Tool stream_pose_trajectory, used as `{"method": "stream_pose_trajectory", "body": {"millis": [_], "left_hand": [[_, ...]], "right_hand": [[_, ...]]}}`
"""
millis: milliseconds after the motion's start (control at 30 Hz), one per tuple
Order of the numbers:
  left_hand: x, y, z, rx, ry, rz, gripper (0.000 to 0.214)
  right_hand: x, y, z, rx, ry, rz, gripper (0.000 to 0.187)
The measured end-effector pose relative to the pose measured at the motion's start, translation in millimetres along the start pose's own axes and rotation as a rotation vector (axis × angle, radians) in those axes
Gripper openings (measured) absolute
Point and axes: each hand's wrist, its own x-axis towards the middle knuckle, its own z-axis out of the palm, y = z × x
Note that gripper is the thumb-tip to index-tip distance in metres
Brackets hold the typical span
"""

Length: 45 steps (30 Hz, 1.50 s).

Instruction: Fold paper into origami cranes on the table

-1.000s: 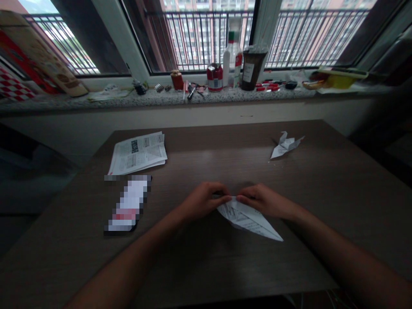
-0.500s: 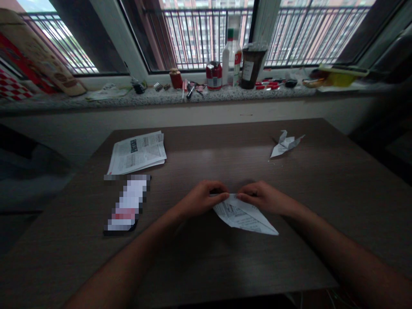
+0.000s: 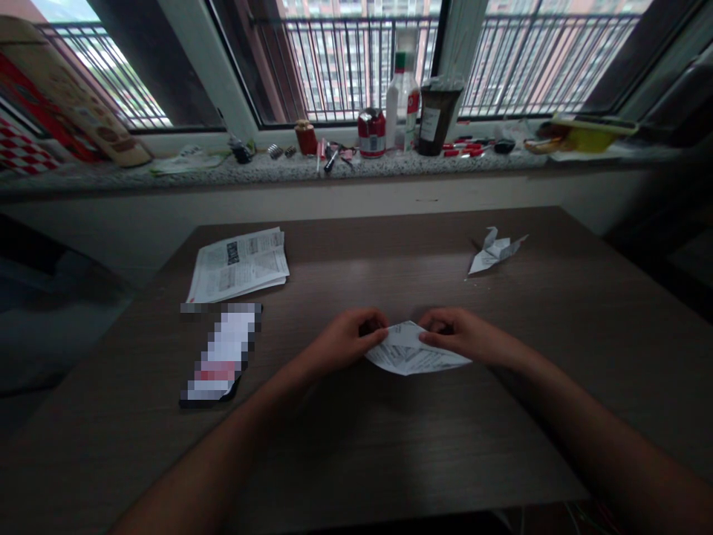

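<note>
A piece of folded newspaper (image 3: 409, 357), printed with dark text, is held between my two hands above the middle of the table. It has a low peak at the top and a long point toward the right. My left hand (image 3: 356, 334) pinches its left side, thumb on the near face. On the upper right part, my right hand (image 3: 454, 334) grips the paper between thumb and curled fingers. The fingertips behind the sheet are hidden. Farther off to the right, a folded paper crane (image 3: 493, 251) stands on the table.
Folded newspaper sheets (image 3: 239, 264) lie at the table's back left, with a phone (image 3: 220, 357) nearer me, its screen blurred out. Along the windowsill (image 3: 212, 172) stand a red can (image 3: 371, 134), a clear bottle (image 3: 409, 111), a dark cup (image 3: 436, 119) and several small items.
The folded newspaper has turned so its right point swung up, and its peak now shows between my hands. My hands have moved slightly apart, still gripping it.
</note>
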Motion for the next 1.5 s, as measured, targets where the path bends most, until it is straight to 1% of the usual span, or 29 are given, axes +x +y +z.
{"method": "stream_pose_trajectory", "body": {"millis": [67,133,267,433,567,733,800,933,1133,1233,1333,1400,1500], "left_hand": [[-2.5,1.8,-4.2,-0.017,-0.077,-0.02,0.02],[-4.4,3.8,-7.5,-0.041,-0.12,-0.028,0.02],[-5.2,6.5,-7.6,-0.059,-0.129,-0.015,0.022],[-1.6,1.2,3.1,-0.091,-0.171,-0.009,0.021],[1.7,-3.7,9.0,-0.111,-0.091,-0.013,0.016],[2.7,-5.4,6.8,-0.08,0.018,-0.031,0.013],[2.5,-6.0,5.9,-0.077,0.013,-0.016,0.013],[2.0,-4.3,7.2,-0.068,-0.034,0.023,0.016],[1.8,2.4,9.3,-0.054,-0.051,0.024,0.016],[2.4,0.5,8.7,-0.068,-0.058,0.01,0.016],[2.9,-2.7,7.1,-0.071,-0.033,0.02,0.016],[2.8,-3.4,6.0,-0.059,-0.018,0.025,0.016],[2.3,-2.4,5.1,-0.049,-0.029,0.024,0.015]], "right_hand": [[-0.3,-1.9,0.1,-0.012,-0.014,-0.005,0.03],[-0.5,-4.5,0.6,-0.022,-0.037,-0.007,0.03],[0.1,-6.9,4.3,-0.034,-0.114,0.013,0.03],[2.5,-6.0,9.1,-0.036,-0.149,0.044,0.031],[0.8,-8.0,5.2,-0.075,-0.129,0.027,0.032],[-2.8,-4.9,-3.8,-0.033,-0.128,0.029,0.038],[-2.5,-1.9,-5.7,-0.039,-0.103,0.022,0.038],[-1.0,-0.7,-5.1,-0.095,-0.065,-0.009,0.036],[-1.3,-7.7,-0.9,-0.133,-0.071,-0.031,0.036],[-0.1,-3.8,-2.3,-0.097,-0.055,0.006,0.036],[1.5,3.2,-6.8,-0.035,-0.024,0.043,0.037],[2.2,6.1,-9.8,-0.025,-0.022,0.031,0.037],[2.7,6.2,-11.9,-0.047,-0.023,0.009,0.038]]}}
